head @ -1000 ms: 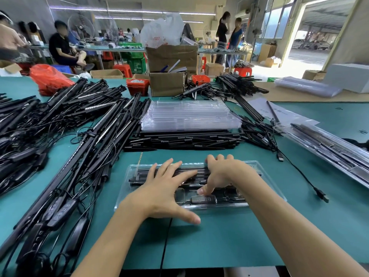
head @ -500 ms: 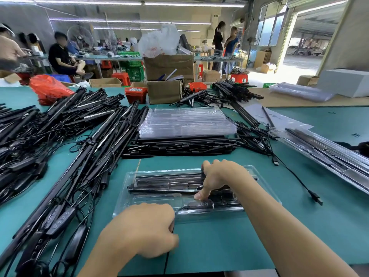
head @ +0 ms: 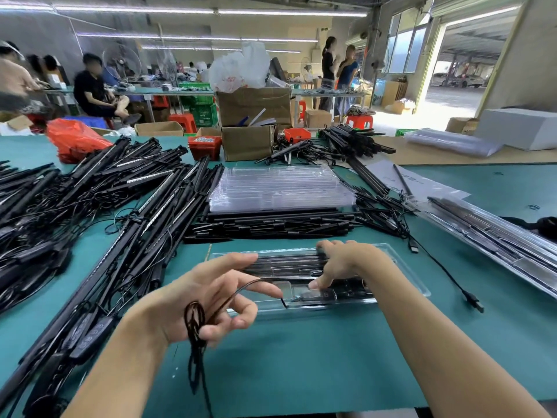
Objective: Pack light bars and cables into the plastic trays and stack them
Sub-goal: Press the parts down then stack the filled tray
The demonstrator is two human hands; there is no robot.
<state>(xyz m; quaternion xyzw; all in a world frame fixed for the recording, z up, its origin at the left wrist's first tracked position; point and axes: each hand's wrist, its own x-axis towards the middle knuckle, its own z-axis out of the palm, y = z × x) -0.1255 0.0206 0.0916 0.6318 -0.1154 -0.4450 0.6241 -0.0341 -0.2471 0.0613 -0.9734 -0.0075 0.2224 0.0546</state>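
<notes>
My left hand (head: 208, 300) holds the limp, light cable (head: 196, 324) by its coil just short of the tray (head: 404, 267) on the table (head: 301, 357), right hand (head: 346, 263) pressing stiff light bars (head: 286, 263) down; I'd grip near the plug.

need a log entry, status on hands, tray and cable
Left hand holds bundled cable just short of the tray. Right hand presses light bars in tray. Nothing in the way.
</notes>
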